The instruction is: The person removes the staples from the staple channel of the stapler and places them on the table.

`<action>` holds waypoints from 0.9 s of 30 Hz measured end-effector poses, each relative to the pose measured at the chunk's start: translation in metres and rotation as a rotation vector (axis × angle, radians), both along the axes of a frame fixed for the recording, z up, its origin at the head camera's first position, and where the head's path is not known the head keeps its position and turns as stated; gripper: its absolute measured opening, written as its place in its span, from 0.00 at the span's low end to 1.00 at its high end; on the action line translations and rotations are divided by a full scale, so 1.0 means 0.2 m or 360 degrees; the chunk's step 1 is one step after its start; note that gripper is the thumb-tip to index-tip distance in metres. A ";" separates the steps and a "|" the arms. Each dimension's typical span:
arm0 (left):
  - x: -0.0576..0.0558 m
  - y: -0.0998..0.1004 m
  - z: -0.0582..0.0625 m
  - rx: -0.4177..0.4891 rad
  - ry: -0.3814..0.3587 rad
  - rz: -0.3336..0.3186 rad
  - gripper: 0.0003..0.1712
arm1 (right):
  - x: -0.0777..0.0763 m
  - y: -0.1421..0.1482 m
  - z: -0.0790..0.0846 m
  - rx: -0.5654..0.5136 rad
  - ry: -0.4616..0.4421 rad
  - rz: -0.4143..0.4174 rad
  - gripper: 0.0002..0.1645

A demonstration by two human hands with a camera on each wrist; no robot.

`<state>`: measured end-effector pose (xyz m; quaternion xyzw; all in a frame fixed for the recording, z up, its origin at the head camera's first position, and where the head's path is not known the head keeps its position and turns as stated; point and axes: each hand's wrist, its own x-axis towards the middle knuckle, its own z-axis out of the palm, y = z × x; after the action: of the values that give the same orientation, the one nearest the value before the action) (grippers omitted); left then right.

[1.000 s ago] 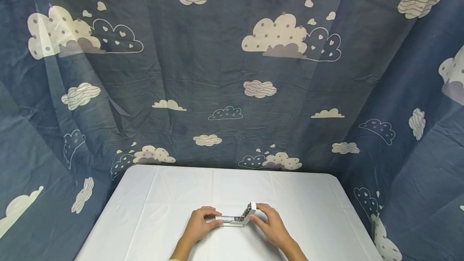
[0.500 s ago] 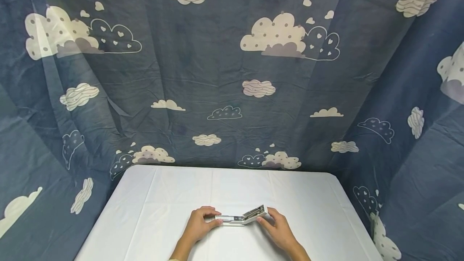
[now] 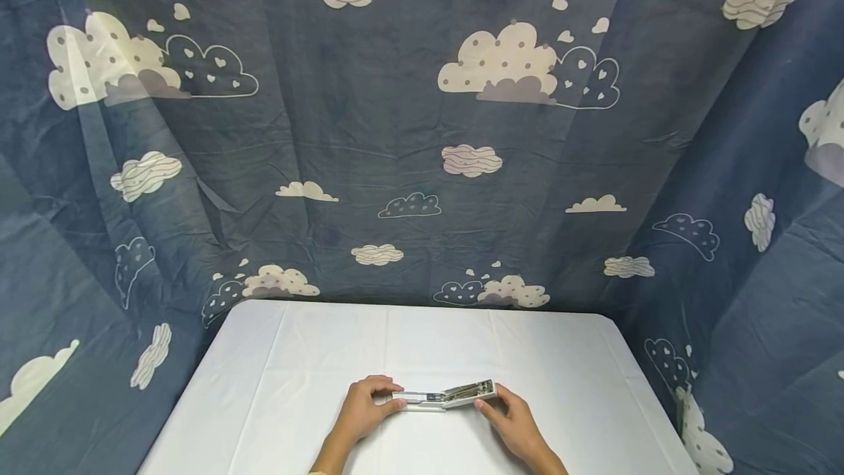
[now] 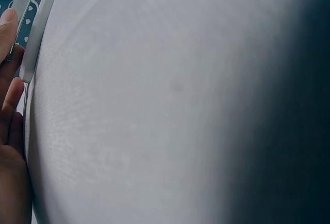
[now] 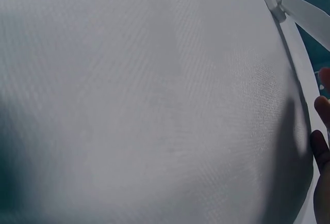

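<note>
A white stapler (image 3: pixel 418 398) lies on the table in the head view, unfolded, its top cover (image 3: pixel 470 392) swung back to the right and tilted slightly up so the metal inside shows. My left hand (image 3: pixel 363 407) pinches the stapler's left end between thumb and fingers. At the far end of the cover, my right hand (image 3: pixel 517 427) holds it with thumb and fingers. The left wrist view catches part of the stapler (image 4: pixel 38 33) beside the left fingers (image 4: pixel 11 100). In the right wrist view the stapler's hinge area (image 5: pixel 281 10) appears near the right fingertips (image 5: pixel 320 108), cut off by the frame edge.
A white cloth-covered table (image 3: pixel 316 350) extends around both hands. Behind it and on both sides hangs a dark blue curtain (image 3: pixel 369 116) printed with clouds.
My right hand has moved right and slightly down, swinging the stapler's cover from steeply raised to nearly flat. My left hand has stayed in place on the left end.
</note>
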<state>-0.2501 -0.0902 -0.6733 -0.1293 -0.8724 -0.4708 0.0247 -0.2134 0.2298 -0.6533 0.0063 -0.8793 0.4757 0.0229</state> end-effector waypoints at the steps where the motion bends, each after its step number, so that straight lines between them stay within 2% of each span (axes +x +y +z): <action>1: 0.00 0.00 0.00 0.0002 -0.0008 -0.0001 0.15 | 0.00 0.00 0.00 -0.0001 -0.0008 -0.0006 0.22; 11: 0.00 0.00 0.00 0.0031 -0.0030 -0.0014 0.15 | 0.02 0.07 0.03 0.0069 -0.0089 -0.0069 0.32; 16: -0.01 -0.01 0.00 0.0029 -0.0054 -0.0009 0.15 | 0.03 0.12 0.07 0.0050 0.0042 -0.0082 0.24; 21: -0.01 -0.02 0.01 0.0032 -0.0040 -0.0008 0.15 | 0.00 0.13 0.14 0.0045 0.0208 -0.0115 0.21; 27: -0.01 -0.01 0.00 0.0055 -0.0064 -0.0019 0.15 | -0.03 0.10 0.20 0.0033 0.0251 -0.0101 0.20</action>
<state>-0.2522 -0.0923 -0.6727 -0.1246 -0.8637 -0.4884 0.0066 -0.2196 0.2506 -0.6134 0.0159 -0.8793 0.4638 0.1070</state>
